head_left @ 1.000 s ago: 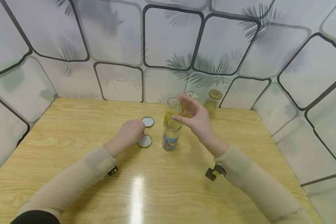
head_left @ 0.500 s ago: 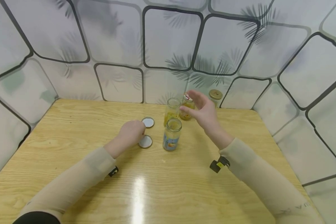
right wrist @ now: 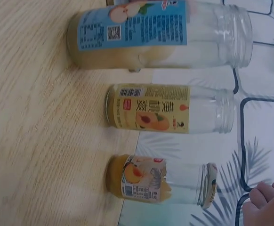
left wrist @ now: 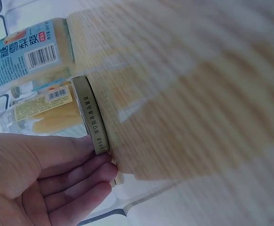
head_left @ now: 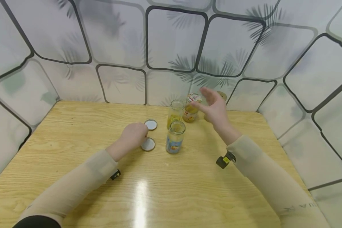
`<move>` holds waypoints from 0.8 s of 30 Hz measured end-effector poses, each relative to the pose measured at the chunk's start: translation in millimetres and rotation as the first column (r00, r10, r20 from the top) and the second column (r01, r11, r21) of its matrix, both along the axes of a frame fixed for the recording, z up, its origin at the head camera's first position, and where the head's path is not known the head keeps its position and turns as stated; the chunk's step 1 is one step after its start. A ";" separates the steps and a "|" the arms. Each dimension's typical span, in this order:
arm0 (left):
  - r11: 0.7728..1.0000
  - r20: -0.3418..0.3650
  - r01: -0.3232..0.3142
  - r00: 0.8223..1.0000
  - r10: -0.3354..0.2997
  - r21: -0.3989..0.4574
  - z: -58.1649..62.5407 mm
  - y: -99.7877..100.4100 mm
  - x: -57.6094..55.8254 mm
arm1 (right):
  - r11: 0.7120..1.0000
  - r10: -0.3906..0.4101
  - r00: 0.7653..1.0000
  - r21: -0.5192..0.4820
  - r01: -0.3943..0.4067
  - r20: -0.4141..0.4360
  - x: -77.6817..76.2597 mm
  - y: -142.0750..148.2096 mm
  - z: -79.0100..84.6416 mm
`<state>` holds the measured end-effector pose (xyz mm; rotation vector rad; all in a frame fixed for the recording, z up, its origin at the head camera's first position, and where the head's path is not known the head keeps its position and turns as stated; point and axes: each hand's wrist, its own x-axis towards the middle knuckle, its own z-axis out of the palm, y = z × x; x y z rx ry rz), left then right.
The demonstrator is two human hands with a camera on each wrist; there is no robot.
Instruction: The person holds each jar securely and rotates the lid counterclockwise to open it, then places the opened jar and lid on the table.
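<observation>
Two round jar lids, a nearer one [head_left: 148,144] and a farther one [head_left: 150,124], lie white side up on the table. My left hand [head_left: 135,134] rests by them with bent fingers, its thumb and fingertips right at the rim of the nearer lid in the left wrist view. My right hand [head_left: 216,109] is raised, thumb and fingers spread with nothing between them. It overlaps a gold-lidded jar [head_left: 223,95], mostly hidden behind it. Left of it stands a lidded jar with a peach label [right wrist: 144,179]. An uncapped yellow-labelled jar [right wrist: 153,108] and an uncapped blue-labelled jar [right wrist: 132,29] stand further left.
The jars hold yellowish contents and stand close together on the wooden table [head_left: 74,142]. A patterned wall [head_left: 125,84] rises right behind the table's back edge. A dark wrist device [head_left: 223,161] sits by the right sleeve.
My right hand has moved rightward, from beside the open jars past the peach-label jar to in front of the gold-lidded jar. My left hand and the lids have stayed put.
</observation>
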<state>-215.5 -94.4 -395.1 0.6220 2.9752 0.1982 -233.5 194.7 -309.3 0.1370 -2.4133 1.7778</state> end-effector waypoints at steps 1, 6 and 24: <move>1.000 0.001 0.001 1.000 -0.001 -0.004 0.3 -0.1 0.2 | 1.000 -0.008 1.000 0.004 0.008 0.002 -1.3 1.4 -0.4; 1.000 0.009 0.003 1.000 -0.003 -0.009 0.3 -0.1 -0.1 | 0.998 -0.048 0.999 0.038 0.047 0.017 -8.5 8.9 -3.6; 1.000 -0.016 0.007 1.000 -0.008 -0.009 1.0 -0.1 1.6 | 0.997 -0.068 0.991 0.045 0.063 0.115 -26.4 17.5 -28.5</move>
